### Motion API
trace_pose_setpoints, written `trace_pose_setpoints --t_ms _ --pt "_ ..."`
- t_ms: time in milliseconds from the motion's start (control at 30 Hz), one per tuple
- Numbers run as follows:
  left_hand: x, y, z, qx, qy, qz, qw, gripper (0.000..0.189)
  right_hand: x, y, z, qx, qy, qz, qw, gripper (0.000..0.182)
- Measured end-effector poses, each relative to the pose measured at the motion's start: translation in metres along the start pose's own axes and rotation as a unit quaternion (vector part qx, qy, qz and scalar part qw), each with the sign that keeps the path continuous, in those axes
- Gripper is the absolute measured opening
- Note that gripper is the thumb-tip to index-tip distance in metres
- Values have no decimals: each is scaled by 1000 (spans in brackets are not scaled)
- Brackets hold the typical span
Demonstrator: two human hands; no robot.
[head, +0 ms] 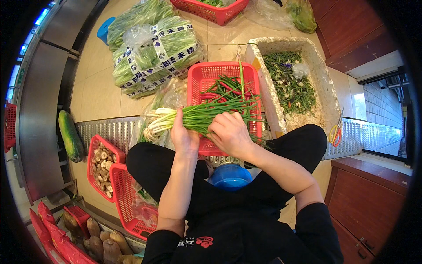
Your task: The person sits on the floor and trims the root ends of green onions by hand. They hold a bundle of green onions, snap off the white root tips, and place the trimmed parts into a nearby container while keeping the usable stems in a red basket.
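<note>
A bunch of spring onions (204, 115) lies across my left hand (185, 137), white bulbs and roots to the left, green leaves to the right. My left thumb presses over the stalks. My right hand (230, 133) has its fingers curled on the leaves near their middle; its fingertips are partly hidden. Beneath the bunch stands a red plastic basket (191, 79) with red chillies (211, 95) and green chillies (227, 79) in it. One long green stalk (241, 72) leans over the basket's far rim.
Right of the basket is a polystyrene box (268, 95) of green trimmings (293, 85). Scissors (336, 135) lie farther right. Bagged leafy greens (161, 56) are piled ahead. Left are a large green gourd (70, 135) and basketed mushrooms (103, 165). A blue plastic object (230, 176) sits between my legs.
</note>
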State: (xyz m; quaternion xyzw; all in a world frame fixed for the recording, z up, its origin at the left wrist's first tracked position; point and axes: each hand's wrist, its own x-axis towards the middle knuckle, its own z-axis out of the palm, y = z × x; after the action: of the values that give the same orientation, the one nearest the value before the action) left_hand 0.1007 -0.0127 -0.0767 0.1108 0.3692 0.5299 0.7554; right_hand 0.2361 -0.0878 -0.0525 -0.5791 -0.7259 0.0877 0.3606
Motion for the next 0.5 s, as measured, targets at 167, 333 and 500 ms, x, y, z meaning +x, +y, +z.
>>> trace_pose_setpoints --t_ms 167,333,500 --pt "-5 0 10 54 -17 54 997 19 1 -2 -6 112 -38 79 990 13" --pt "-1 -7 13 104 8 129 986 20 0 8 -7 336 -70 185 921 9" --pt "-4 -6 15 230 -57 -18 971 17 12 17 -34 273 -52 205 939 8"
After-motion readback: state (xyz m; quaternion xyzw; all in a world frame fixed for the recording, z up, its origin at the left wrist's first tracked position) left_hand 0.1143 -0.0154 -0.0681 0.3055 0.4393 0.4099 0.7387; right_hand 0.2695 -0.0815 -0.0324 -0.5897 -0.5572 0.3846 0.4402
